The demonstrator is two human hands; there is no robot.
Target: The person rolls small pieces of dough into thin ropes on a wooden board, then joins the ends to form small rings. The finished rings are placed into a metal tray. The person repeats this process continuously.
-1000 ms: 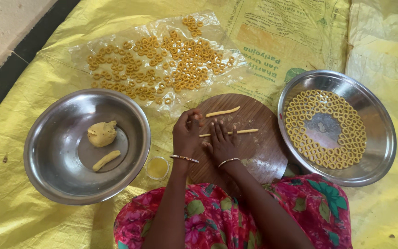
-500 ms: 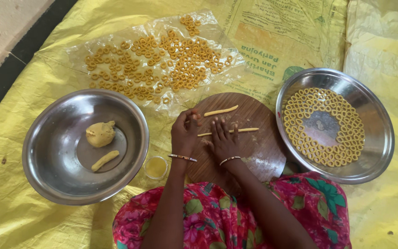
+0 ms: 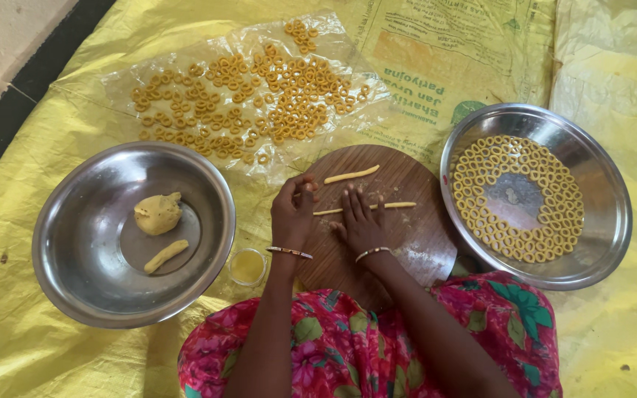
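My right hand (image 3: 363, 223) lies flat, fingers apart, on a thin dough rope (image 3: 396, 206) across a round wooden board (image 3: 414, 236). My left hand (image 3: 294, 211) rests at the board's left edge with its fingers curled together near the rope's left end. Whether it pinches any dough is hidden. A shorter, thicker dough stick (image 3: 352, 175) lies further back on the board.
A steel bowl (image 3: 75, 273) at left holds a dough lump (image 3: 158, 213) and a dough stick (image 3: 166, 256). A steel plate (image 3: 599, 243) at right holds several dough rings, and more rings lie on a clear plastic sheet (image 3: 245, 96) behind. A small cup of yellow liquid (image 3: 248, 266) stands beside the board. Yellow sheeting (image 3: 628, 96) covers the floor.
Both hands stay on the board in nearly the same place. The thin rope under my right hand still lies across the board.
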